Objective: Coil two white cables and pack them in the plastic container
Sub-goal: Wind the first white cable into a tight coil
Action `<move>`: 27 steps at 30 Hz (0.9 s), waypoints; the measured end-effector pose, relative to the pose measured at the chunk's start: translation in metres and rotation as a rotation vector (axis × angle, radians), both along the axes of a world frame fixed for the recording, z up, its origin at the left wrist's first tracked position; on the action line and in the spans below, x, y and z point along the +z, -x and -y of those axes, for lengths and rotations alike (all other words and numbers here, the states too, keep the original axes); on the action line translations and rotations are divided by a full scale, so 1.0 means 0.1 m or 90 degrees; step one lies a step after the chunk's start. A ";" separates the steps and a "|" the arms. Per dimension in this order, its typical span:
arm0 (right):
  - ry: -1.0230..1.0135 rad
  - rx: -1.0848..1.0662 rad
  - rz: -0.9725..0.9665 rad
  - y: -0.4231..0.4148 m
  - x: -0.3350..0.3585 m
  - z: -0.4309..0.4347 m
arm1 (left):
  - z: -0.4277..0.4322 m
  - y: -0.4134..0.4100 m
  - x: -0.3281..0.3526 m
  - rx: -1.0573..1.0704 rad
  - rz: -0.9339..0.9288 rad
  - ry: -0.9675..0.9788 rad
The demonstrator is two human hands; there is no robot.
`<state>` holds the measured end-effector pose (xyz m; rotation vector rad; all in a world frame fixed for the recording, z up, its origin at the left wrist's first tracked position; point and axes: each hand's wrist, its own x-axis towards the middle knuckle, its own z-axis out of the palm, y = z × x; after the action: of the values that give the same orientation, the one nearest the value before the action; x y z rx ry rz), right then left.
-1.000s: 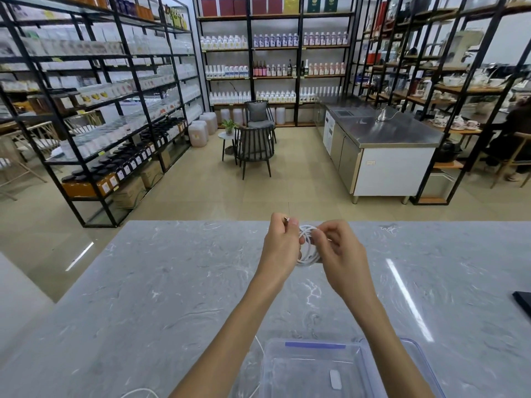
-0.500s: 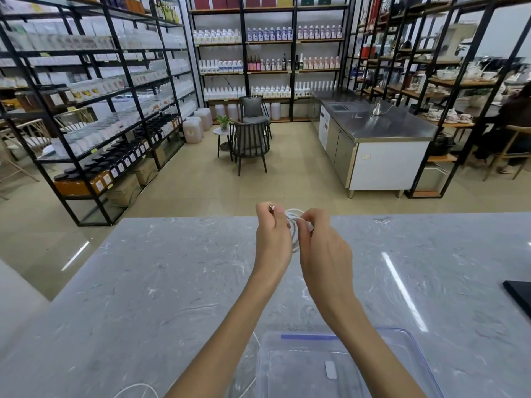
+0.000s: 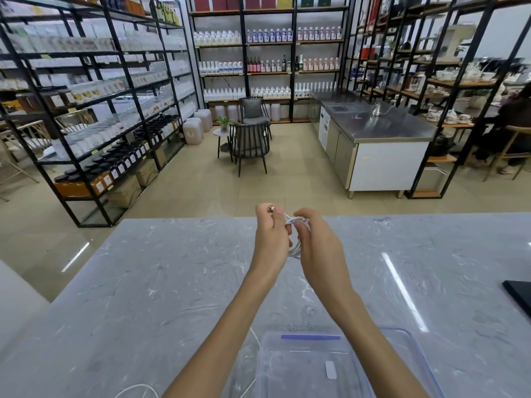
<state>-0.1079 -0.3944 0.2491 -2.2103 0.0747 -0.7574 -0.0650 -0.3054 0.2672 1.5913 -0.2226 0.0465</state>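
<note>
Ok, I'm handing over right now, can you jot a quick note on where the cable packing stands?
Left hand and right hand: both raised over the marble table, gripping the first white cable, nearly coiled, plug end pinched in the left.
Second white cable: loose on the table at the near edge, left of the plastic container.
Container: open; a small white piece lies inside, no cable.
Left: finish the coil, pack it, coil and pack the second.

Bright, even indoor light; wide-angle view with soft focus at the edges.

Long white streaks of glare lie on the marble bench (image 3: pixel 402 294) and on the glossy floor (image 3: pixel 75 257), so the light comes from overhead. Shadows are faint. The shelving racks (image 3: pixel 94 104) bow outward toward the frame's sides, and the far right edge is smeared and blurred.
</note>
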 end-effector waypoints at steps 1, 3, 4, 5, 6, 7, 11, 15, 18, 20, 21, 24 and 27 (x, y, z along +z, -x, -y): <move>-0.017 -0.024 0.011 -0.02 -0.03 -0.02 | 0.02 0.01 -0.02 0.008 0.005 -0.002; -0.107 -0.023 0.024 -0.06 -0.06 -0.01 | 0.05 0.04 -0.07 0.024 0.011 0.011; -0.163 0.005 0.020 -0.07 -0.07 0.01 | 0.04 0.05 -0.09 0.038 0.014 0.017; -0.209 0.039 0.010 -0.06 -0.08 0.02 | 0.03 0.05 -0.11 0.053 0.018 0.014; -0.233 0.066 0.000 -0.05 -0.09 0.02 | 0.02 0.06 -0.13 0.062 0.025 0.005; -0.237 0.078 -0.007 -0.05 -0.10 0.02 | 0.00 0.05 -0.15 0.062 0.031 -0.003; -0.199 0.038 0.004 -0.09 -0.14 -0.05 | -0.02 0.03 -0.18 0.021 0.005 -0.010; -0.213 0.009 -0.012 -0.10 -0.16 -0.02 | -0.14 0.03 -0.16 -0.063 -0.118 0.064; -0.309 0.048 -0.053 -0.09 -0.13 0.01 | -0.24 0.02 -0.11 -0.122 -0.163 0.067; -0.299 0.079 -0.049 -0.09 -0.12 -0.03 | -0.23 0.03 -0.09 -0.123 -0.161 0.057; -0.302 0.095 -0.042 -0.09 -0.12 -0.05 | -0.20 0.05 -0.09 -0.108 -0.157 0.046; -0.364 0.118 -0.031 -0.10 -0.11 -0.10 | -0.10 0.10 -0.14 -0.063 -0.178 0.101; -0.414 0.078 0.010 -0.12 -0.10 -0.14 | -0.04 0.14 -0.17 -0.037 -0.208 0.232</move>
<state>-0.0958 -0.3802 0.2395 -1.5740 0.1533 -0.5779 -0.0792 -0.3011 0.2503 1.2066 -0.0031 -0.2072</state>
